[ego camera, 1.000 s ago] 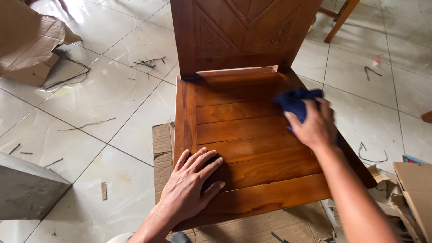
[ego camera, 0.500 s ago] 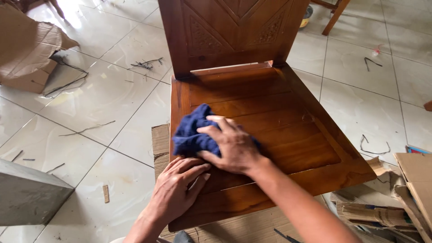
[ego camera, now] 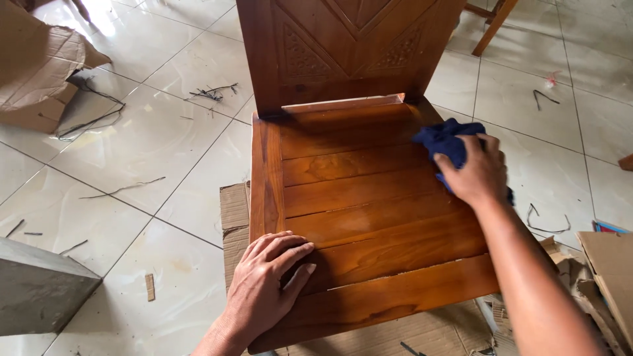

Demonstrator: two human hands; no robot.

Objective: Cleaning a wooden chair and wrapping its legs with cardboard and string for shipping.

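Blue cloth [ego camera: 443, 140] lay bunched under the closed right hand [ego camera: 476, 174] at the wooden seat's [ego camera: 356, 198] right edge. The left hand [ego camera: 267, 280] pressed flat and open on the seat's front left corner.

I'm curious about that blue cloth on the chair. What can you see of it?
The dark blue cloth is soft fabric, bunched into a wad. It lies at the right rear of the wooden chair seat, pressed down under the right hand, whose fingers cover part of it. Its free end pokes out toward the chair back.

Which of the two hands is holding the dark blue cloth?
The right hand grips the dark blue cloth at the seat's right edge; the left hand lies flat, empty.
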